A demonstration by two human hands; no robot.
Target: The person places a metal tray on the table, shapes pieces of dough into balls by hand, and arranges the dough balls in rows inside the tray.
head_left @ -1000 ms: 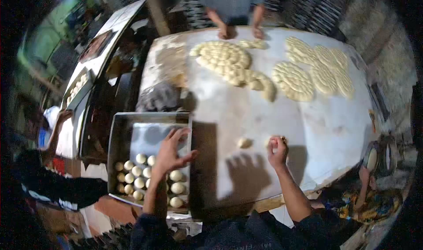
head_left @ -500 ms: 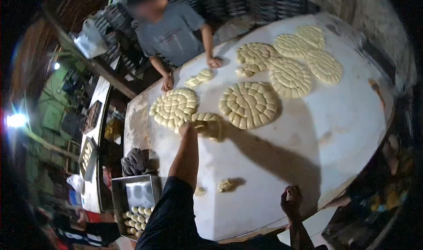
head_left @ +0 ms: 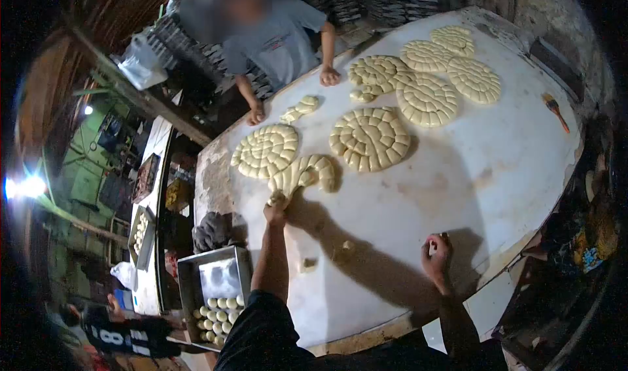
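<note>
"What fills your feed?"

"The pale worktop, its near edge partly covered by my dark sleeves. Across it I get a person in a grey shirt, face blurred. Low left sits a metal tray, one corner hidden by my left sleeve."

"And the dough?"

"Seven scored coils lie flat, some touching. Just nearer than the leftmost, a bent dough strip curves over the worktop."

"Hands?"

"My left hand is at the strip's near end, fingers too hidden for me to tell whether they grip it. My right hand is curled narrow, well apart from the dough; I can't see inside the curl."

"Anything smaller?"

"A brush by the right edge, dough balls in the tray, some behind my sleeve, and two blurry little lumps in shadow."
</note>
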